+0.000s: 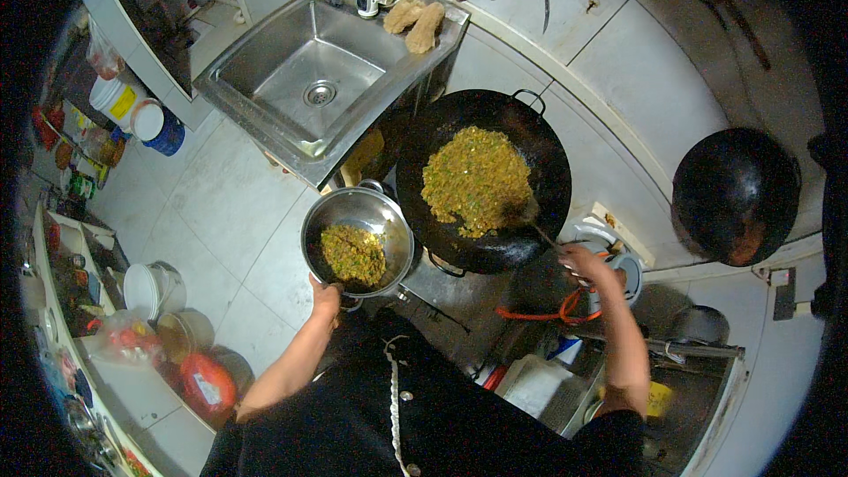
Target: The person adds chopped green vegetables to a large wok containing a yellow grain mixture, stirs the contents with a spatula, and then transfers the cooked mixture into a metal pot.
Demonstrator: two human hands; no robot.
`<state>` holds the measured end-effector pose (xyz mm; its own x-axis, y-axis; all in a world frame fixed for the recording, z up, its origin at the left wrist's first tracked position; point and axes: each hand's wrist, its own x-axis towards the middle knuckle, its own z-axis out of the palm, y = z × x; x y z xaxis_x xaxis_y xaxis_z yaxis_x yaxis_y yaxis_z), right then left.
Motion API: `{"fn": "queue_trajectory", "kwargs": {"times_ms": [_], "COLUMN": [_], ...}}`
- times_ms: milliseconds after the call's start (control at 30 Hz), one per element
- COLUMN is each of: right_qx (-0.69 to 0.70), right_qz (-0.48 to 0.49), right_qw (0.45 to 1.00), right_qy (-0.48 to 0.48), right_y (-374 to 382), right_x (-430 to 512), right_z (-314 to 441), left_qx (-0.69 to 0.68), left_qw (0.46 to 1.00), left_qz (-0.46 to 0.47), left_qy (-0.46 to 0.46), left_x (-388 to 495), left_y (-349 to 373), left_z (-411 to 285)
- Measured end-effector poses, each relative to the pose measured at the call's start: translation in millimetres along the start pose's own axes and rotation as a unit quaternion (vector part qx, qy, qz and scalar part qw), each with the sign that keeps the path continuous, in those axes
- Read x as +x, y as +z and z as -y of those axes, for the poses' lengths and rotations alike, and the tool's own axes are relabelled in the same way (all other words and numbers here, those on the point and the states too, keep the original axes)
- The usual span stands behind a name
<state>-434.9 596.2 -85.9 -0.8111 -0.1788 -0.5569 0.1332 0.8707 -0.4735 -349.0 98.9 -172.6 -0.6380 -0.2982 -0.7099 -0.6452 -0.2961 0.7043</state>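
My left hand (pixel 326 298) grips the near side of a stainless steel pot (pixel 392 212) with loop handles. Inside the pot lies a heap of yellow-green chopped food (pixel 353 255). Beside it, to the right, a large black wok (pixel 464 106) holds a broad mound of similar food (pixel 474 175). My right hand (pixel 589 264) is closed around the handle of a cooking spatula (pixel 544 236). The spatula's blade is blurred at the lower right edge of the mound, so its exact shape cannot be told.
A steel sink (pixel 265 86) with two loofah pieces (pixel 424 26) stands beyond the pot. At right, a black wok (pixel 735 195) leans on the wall near an orange hose (pixel 570 308). Buckets (pixel 149 291) and a red bag (pixel 207 381) sit on the left.
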Motion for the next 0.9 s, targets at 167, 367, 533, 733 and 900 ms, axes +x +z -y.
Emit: {"fn": "queue_trajectory", "kwargs": {"times_ms": [167,367,533,733,900], "right_qx": [0.479,0.519,0.477,0.456,0.318], "right_qz": [-0.009,-0.063,-0.074,-0.077,-0.120], "right_qw": [0.877,0.853,0.876,0.887,0.937], "right_qy": [0.033,-0.016,-0.025,-0.018,-0.080], "right_y": [88.2,108.7,101.8,105.0,130.1], "right_x": [62.3,13.5,-23.3,-40.8,-47.9], "right_z": [28.8,45.9,60.3,71.0,73.6], "left_qx": [0.053,0.062,0.068,0.063,0.117], "left_qw": [0.998,0.997,0.997,0.997,0.990], "left_qz": [-0.021,-0.006,0.003,-0.014,-0.006], "left_qy": [0.007,-0.042,-0.025,-0.052,-0.074], "left_x": [13.3,4.6,-4.7,-13.8,-10.7], "left_y": [-16.2,-17.2,-10.6,-2.8,-8.6], "left_z": [15.1,7.9,-2.0,-13.3,-12.4]}}
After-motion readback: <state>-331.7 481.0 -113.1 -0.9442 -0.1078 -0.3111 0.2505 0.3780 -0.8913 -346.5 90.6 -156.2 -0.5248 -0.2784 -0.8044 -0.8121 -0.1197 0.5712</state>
